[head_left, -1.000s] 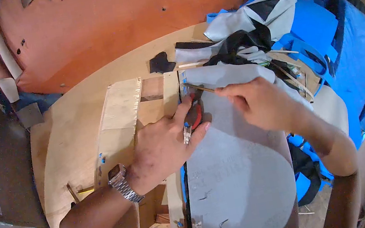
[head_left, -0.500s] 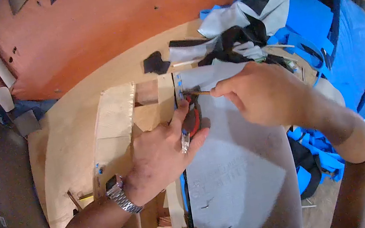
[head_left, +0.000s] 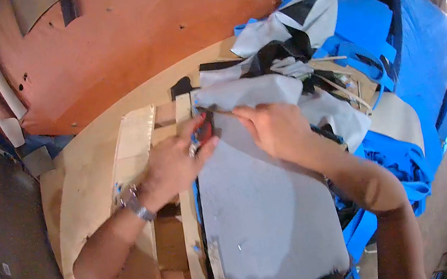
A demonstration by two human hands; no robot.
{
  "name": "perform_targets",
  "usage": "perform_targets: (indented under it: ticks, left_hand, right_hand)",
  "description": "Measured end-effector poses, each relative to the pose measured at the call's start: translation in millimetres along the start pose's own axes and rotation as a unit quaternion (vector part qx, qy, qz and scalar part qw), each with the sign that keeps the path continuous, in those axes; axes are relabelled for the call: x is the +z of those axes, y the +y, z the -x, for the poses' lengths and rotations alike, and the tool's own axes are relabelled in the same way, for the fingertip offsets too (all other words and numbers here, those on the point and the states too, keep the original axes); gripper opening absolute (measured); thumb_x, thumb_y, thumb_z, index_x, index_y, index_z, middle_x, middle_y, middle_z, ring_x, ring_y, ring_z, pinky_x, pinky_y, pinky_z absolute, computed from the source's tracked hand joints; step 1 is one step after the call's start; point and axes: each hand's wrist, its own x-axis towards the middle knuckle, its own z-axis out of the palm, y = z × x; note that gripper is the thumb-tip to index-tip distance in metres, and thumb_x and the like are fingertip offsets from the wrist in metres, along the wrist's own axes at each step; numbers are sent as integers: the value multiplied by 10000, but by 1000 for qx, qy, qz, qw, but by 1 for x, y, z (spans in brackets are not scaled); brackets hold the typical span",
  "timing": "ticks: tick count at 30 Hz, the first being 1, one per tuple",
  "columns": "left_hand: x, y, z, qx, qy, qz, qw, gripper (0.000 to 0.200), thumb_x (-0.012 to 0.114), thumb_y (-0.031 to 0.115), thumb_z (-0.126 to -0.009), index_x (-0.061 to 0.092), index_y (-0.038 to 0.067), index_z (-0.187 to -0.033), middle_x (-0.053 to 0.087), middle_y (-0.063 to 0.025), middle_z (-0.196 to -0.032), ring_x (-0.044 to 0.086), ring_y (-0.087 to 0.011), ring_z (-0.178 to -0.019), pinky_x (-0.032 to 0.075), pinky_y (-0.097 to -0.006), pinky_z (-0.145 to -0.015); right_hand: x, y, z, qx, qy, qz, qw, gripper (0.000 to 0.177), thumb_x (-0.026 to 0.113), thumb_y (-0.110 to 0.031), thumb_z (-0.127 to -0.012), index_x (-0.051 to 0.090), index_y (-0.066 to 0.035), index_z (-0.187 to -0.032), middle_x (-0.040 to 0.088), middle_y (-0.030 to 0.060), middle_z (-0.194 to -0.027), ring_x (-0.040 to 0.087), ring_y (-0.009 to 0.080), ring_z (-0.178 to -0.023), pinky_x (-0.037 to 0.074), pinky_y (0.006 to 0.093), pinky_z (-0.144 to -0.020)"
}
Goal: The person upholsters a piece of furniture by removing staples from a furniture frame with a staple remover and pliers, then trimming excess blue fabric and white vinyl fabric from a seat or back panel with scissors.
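Note:
My left hand (head_left: 171,162), with a metal-banded watch (head_left: 136,203) at its wrist, is closed round red-handled pliers (head_left: 207,130) near the top of the wooden frame's edge. My right hand (head_left: 273,126) pinches a thin brownish tool (head_left: 223,111) whose far end reaches the pliers' head. Under both lies a light grey panel (head_left: 269,208), its left edge along a wooden strip (head_left: 195,249). Small blue bits show on the strip. The exact contact at the tool tips is blurred.
Grey and black fabric scraps (head_left: 278,43) lie behind the panel. Blue material (head_left: 363,24) is heaped at the right. An orange-brown covered surface (head_left: 147,29) spans the back. A dark brown padded piece (head_left: 14,219) stands at the left.
The view has shifted, so the panel sits further left and more of its lower end shows. My right hand is turned more upright, with its forearm lower. Both hands still hold their tools.

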Motion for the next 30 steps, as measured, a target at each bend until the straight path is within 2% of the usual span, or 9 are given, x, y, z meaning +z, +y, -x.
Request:
perform_targets:
  ticks: [6,10,13,16,20,24,26,28,30]
  left_hand:
    - [-39,20,23,-86,-83,-59,991,516,558,467,-961,572,68,-1287,696,-225,-912,675,-416,-849,523,-485,-749]
    - [-49,-25,70,-134,51,63,988,532,430,497,-1015,615,25,-1176,696,-162,-953,648,-235,-825,502,-375,-768]
    - [-59,-103,96,-210,102,283,930,546,397,501,-1038,574,51,-1290,672,-87,-1051,555,-127,-732,482,-322,-734]
    - [-68,-135,149,-144,183,349,907,531,403,434,-1050,488,43,-1399,614,-107,-1234,601,-160,-817,493,-326,-802]
    - [-53,-112,191,-187,225,472,831,542,397,404,-1061,404,31,-1454,565,-131,-1324,629,-211,-979,476,-352,-925]
    - [-62,-129,220,-203,247,429,845,547,371,380,-1077,305,39,-1500,504,-144,-1385,612,-254,-1099,429,-385,-1027]
    - [-70,-148,236,-207,233,365,877,548,363,370,-1083,264,50,-1517,472,-142,-1413,589,-268,-1161,410,-406,-1065]
    - [-68,-132,245,-209,267,444,830,538,374,370,-1079,288,58,-1509,467,-146,-1419,574,-269,-1179,395,-434,-1100]
    - [-66,-98,235,-210,332,537,747,531,389,364,-1074,298,64,-1504,461,-150,-1429,561,-267,-1192,389,-470,-1122]
  right_hand:
    - [-37,-18,59,35,10,-88,995,249,520,-295,-984,619,-67,-1002,673,202,-773,677,373,-691,536,496,-643]
    - [-69,-27,150,82,45,-265,960,262,438,-324,-1007,578,-102,-1003,676,186,-852,652,355,-744,532,470,-614]
    - [-91,-50,216,67,142,-491,857,277,376,-345,-1024,547,-129,-1004,679,174,-912,633,342,-784,528,450,-591]
    - [-114,-80,246,-103,242,-700,664,296,314,-367,-1042,517,-155,-1006,681,163,-972,614,329,-824,524,431,-569]
    - [-121,-108,249,-300,290,-759,499,324,231,-396,-1065,475,-190,-1007,685,147,-1052,589,311,-877,519,405,-540]
    - [-100,-90,246,-388,384,-738,397,366,222,-375,-1077,532,-202,-990,690,137,-1016,547,297,-777,474,390,-542]
    - [-124,-66,269,-319,343,-773,428,301,324,-366,-1060,564,-205,-974,688,135,-994,560,310,-737,488,411,-524]
    - [-150,-47,304,-182,291,-804,485,223,478,-377,-1024,601,-207,-947,685,128,-978,585,333,-700,511,447,-503]
    - [-134,-3,309,-243,280,-828,421,230,544,-431,-984,611,-212,-972,676,133,-969,602,337,-688,517,458,-507]
